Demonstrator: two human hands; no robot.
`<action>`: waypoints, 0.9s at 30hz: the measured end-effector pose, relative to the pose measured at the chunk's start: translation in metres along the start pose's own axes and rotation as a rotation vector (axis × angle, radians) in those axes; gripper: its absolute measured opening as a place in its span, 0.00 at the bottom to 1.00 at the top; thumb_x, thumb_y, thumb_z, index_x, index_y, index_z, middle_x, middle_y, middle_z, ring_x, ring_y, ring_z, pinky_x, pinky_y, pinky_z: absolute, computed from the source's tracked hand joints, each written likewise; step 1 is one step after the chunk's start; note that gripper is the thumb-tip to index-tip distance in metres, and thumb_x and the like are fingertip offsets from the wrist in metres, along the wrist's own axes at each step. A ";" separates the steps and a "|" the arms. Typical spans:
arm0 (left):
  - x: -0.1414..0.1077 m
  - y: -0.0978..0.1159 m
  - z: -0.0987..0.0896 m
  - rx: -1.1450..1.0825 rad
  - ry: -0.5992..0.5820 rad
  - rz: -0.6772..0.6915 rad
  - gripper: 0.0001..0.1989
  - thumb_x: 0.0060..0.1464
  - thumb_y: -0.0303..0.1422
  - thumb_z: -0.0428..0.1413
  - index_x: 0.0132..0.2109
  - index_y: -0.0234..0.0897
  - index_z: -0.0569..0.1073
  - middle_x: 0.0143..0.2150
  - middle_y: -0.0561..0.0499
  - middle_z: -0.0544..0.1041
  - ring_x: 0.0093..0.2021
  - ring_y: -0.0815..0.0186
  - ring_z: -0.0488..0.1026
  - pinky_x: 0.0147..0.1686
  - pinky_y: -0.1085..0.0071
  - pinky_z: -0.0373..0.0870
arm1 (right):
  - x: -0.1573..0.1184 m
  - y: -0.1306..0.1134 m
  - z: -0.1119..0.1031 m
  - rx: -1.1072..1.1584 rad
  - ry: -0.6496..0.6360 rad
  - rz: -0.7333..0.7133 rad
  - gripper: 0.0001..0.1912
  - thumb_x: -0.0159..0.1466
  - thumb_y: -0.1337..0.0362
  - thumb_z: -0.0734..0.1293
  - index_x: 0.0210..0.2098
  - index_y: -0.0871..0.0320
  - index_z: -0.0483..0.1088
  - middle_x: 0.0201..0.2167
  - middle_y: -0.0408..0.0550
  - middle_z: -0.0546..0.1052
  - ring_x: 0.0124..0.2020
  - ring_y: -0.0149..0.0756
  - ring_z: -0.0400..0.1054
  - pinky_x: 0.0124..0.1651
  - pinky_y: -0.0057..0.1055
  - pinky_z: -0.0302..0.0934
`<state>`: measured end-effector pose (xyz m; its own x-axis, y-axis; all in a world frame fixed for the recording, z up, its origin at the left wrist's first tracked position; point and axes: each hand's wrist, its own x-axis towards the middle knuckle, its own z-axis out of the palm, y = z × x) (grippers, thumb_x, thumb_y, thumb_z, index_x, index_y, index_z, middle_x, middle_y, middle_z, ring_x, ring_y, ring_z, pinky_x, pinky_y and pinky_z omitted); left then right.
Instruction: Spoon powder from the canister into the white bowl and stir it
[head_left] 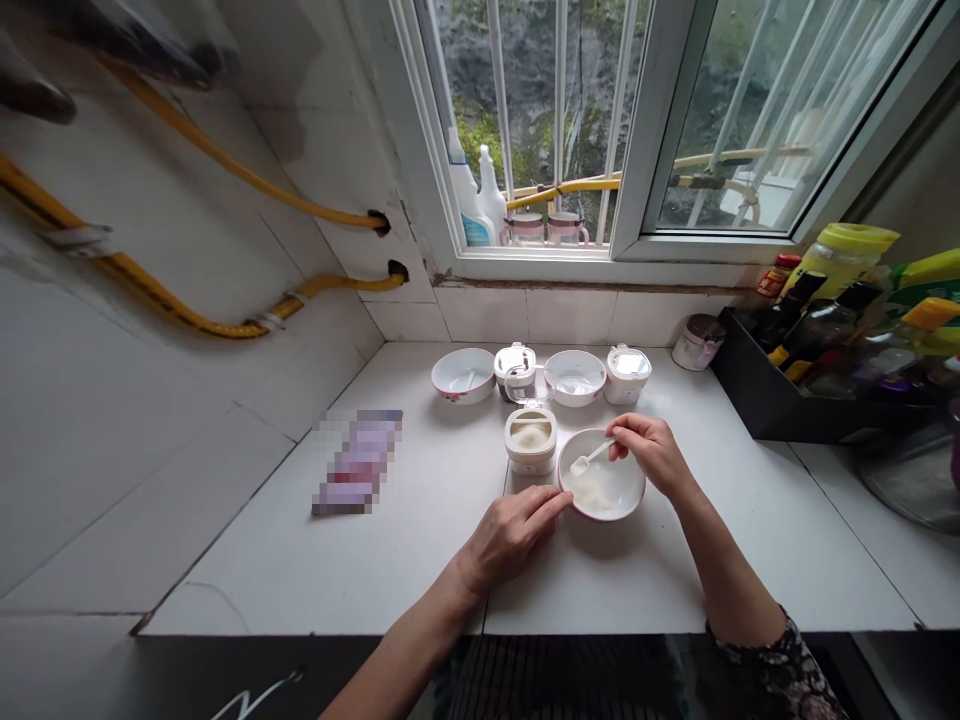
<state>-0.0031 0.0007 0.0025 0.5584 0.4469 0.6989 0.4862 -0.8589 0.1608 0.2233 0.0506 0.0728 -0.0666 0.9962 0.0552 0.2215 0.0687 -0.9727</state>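
A white bowl (622, 495) with a pink rim stands near the middle of the counter, a little pale granular stuff in its bottom. At its left edge, my left hand (517, 530) holds the rim with its fingertips; the undersides of the fingers are hidden. Pinched in my right hand (649, 450) is a small white spoon (589, 460), its head low inside the bowl. Just left of the bowl sits a white lidded jar (530, 455), its lid raised, with pale grains inside. Behind are a second jar (516, 365) and a third jar (628, 375), both with lids down.
Two more bowls, a left one (454, 385) and a right one (574, 385), stand at the back. A blurred purple packet (360, 465) lies left. A black bin (780, 400) of bottles and a small jar (699, 342) are at the right, below the window (555, 120).
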 end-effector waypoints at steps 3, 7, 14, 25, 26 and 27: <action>0.002 0.001 -0.001 -0.002 0.011 0.007 0.17 0.64 0.22 0.43 0.56 0.32 0.68 0.42 0.43 0.77 0.39 0.65 0.77 0.34 0.73 0.76 | 0.002 0.001 -0.001 0.071 -0.004 0.038 0.09 0.52 0.59 0.65 0.24 0.58 0.72 0.14 0.44 0.74 0.20 0.32 0.64 0.28 0.30 0.60; 0.003 0.001 0.000 -0.004 0.037 0.015 0.16 0.64 0.22 0.44 0.55 0.31 0.68 0.42 0.43 0.77 0.39 0.66 0.77 0.33 0.74 0.76 | 0.005 0.000 -0.005 0.140 0.000 0.084 0.09 0.49 0.59 0.67 0.22 0.59 0.72 0.13 0.45 0.74 0.19 0.32 0.64 0.27 0.31 0.60; 0.003 0.002 0.000 -0.003 0.032 0.016 0.15 0.63 0.22 0.44 0.53 0.31 0.68 0.42 0.43 0.77 0.38 0.65 0.77 0.33 0.72 0.77 | 0.009 0.003 -0.015 0.213 0.063 0.111 0.09 0.47 0.59 0.69 0.22 0.60 0.73 0.13 0.46 0.74 0.19 0.32 0.65 0.26 0.31 0.59; 0.004 0.002 0.002 0.013 0.015 -0.004 0.16 0.61 0.21 0.43 0.52 0.31 0.70 0.40 0.43 0.77 0.37 0.65 0.77 0.32 0.72 0.77 | 0.011 -0.018 0.033 -0.089 0.176 -0.470 0.08 0.64 0.61 0.63 0.34 0.56 0.72 0.24 0.45 0.79 0.28 0.36 0.71 0.41 0.37 0.64; 0.004 0.002 0.003 0.018 0.014 -0.008 0.16 0.61 0.21 0.43 0.52 0.31 0.70 0.40 0.43 0.77 0.37 0.66 0.77 0.32 0.72 0.77 | 0.010 -0.018 0.037 -0.193 0.159 -0.602 0.07 0.65 0.63 0.62 0.35 0.56 0.72 0.25 0.45 0.79 0.29 0.36 0.71 0.46 0.40 0.63; 0.003 0.002 0.004 0.022 0.018 -0.008 0.16 0.61 0.21 0.43 0.52 0.32 0.70 0.40 0.43 0.77 0.36 0.66 0.77 0.32 0.73 0.77 | 0.009 -0.016 0.040 -0.291 0.143 -0.726 0.07 0.66 0.66 0.62 0.35 0.55 0.72 0.25 0.44 0.79 0.29 0.36 0.71 0.49 0.42 0.61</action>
<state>0.0023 0.0015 0.0027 0.5425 0.4493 0.7098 0.5056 -0.8494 0.1513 0.1806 0.0563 0.0802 -0.1704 0.6930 0.7005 0.4177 0.6947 -0.5856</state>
